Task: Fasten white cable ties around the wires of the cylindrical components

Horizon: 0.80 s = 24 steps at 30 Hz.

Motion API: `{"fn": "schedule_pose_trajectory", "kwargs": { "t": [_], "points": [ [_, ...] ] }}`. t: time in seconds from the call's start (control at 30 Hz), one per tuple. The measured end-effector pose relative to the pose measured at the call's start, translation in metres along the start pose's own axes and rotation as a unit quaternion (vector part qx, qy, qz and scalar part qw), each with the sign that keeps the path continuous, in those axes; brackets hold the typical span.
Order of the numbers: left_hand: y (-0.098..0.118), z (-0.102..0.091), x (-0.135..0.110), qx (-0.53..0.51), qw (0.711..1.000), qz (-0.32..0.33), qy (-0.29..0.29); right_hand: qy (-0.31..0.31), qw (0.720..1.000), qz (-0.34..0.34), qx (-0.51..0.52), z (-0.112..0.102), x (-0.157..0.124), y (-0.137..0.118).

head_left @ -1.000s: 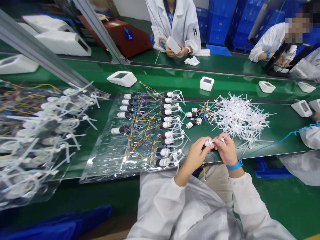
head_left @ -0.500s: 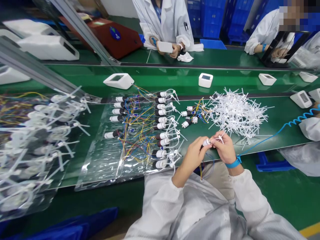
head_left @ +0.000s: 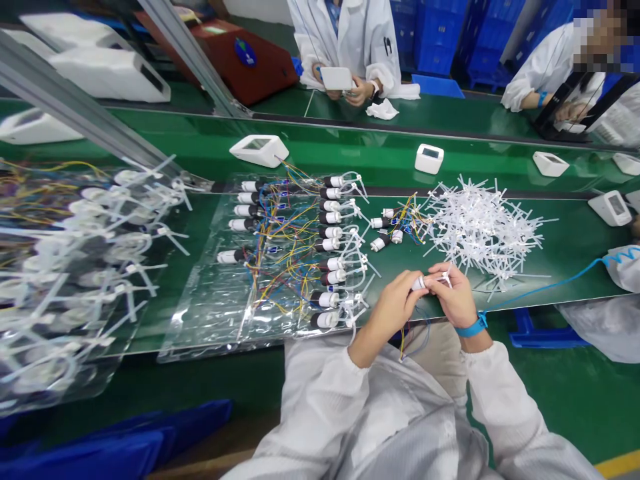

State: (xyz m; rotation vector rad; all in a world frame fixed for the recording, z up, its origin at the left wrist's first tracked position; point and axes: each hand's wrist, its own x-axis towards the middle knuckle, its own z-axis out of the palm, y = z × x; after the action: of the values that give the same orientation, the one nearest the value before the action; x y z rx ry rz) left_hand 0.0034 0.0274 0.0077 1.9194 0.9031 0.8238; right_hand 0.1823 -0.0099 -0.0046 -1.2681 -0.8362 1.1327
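My left hand (head_left: 397, 304) is closed around a small white-capped cylindrical part (head_left: 418, 283) whose coloured wires (head_left: 411, 337) hang down below the table edge. My right hand (head_left: 453, 293) is pinched on a white plastic tube fitting (head_left: 445, 275) held against the end of that part. Both hands are at the near edge of the green table (head_left: 565, 260). Just beyond them lies a heap of white tube fittings (head_left: 483, 227) and a few loose wired parts (head_left: 393, 228).
A clear plastic sheet (head_left: 210, 313) to the left carries rows of finished wired parts (head_left: 330, 233). More sheets with parts lie at far left (head_left: 65, 267). White device housings (head_left: 429, 159) ride the green belt behind. Persons in white coats work across the belt (head_left: 350, 40). A blue coiled cord (head_left: 550, 287) runs from my wrist strap.
My hands stay together on the part, with small finger movements at the fitting. The view has shifted slightly. The person opposite turned the white housing in their hands.
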Motion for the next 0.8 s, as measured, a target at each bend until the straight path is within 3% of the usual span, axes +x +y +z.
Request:
{"fn": "schedule_pose_trajectory", "kwargs": {
  "t": [0.13, 0.37, 0.53, 0.67, 0.8],
  "points": [
    [0.003, -0.003, 0.002, -0.022, 1.000, -0.008, -0.001, 0.017, 1.000, -0.014, -0.005, 0.002, -0.005, 0.000],
    [0.009, -0.007, 0.002, -0.089, 0.994, -0.047, 0.047, -0.071, 0.993, -0.035, 0.089, 0.007, -0.015, -0.020],
    [0.011, -0.007, 0.002, -0.092, 0.994, -0.033, 0.045, -0.033, 0.996, -0.013, 0.081, 0.010, -0.007, -0.018],
    [0.012, -0.006, 0.002, -0.088, 0.995, -0.035, 0.036, 0.006, 0.997, -0.040, 0.059, 0.013, -0.003, -0.015],
    [0.012, -0.006, 0.002, -0.080, 0.996, -0.036, 0.014, 0.000, 0.996, -0.062, 0.069, 0.014, -0.004, -0.016]
  ]
}}
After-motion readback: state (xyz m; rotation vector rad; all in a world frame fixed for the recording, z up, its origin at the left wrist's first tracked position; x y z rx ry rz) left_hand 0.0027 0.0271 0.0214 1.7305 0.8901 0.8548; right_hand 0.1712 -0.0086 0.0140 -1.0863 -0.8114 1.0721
